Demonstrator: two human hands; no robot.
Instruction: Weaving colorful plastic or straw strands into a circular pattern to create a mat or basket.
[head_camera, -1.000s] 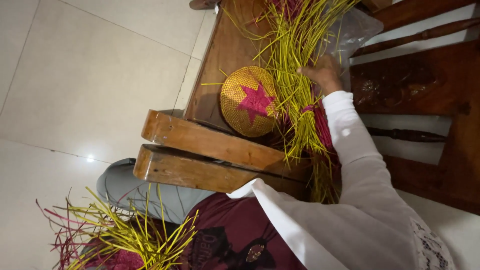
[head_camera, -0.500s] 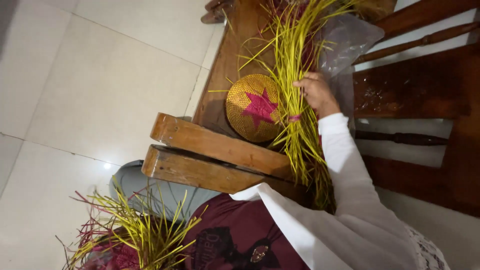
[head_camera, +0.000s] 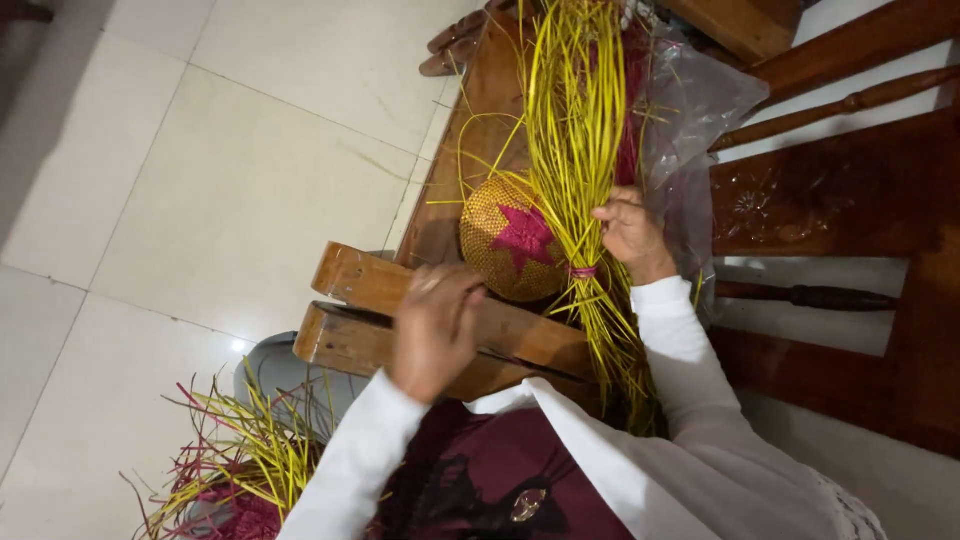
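On the brown wooden bench (head_camera: 455, 190), the right hand (head_camera: 630, 232) has its fingers curled tight around a big bundle of yellow straws (head_camera: 577, 130), just above the pink band that ties it, and a clear plastic bag (head_camera: 700, 100) sits right behind the bundle with some pink straws inside it. Right beside the bundle lies a small round woven basket (head_camera: 508, 240), yellow with a pink star on it. The left hand (head_camera: 432, 330) is up over the bench's arm, fingers loosely bent and holding nothing, and low down by the person's lap there is another bunch of yellow and pink straws (head_camera: 235, 470).
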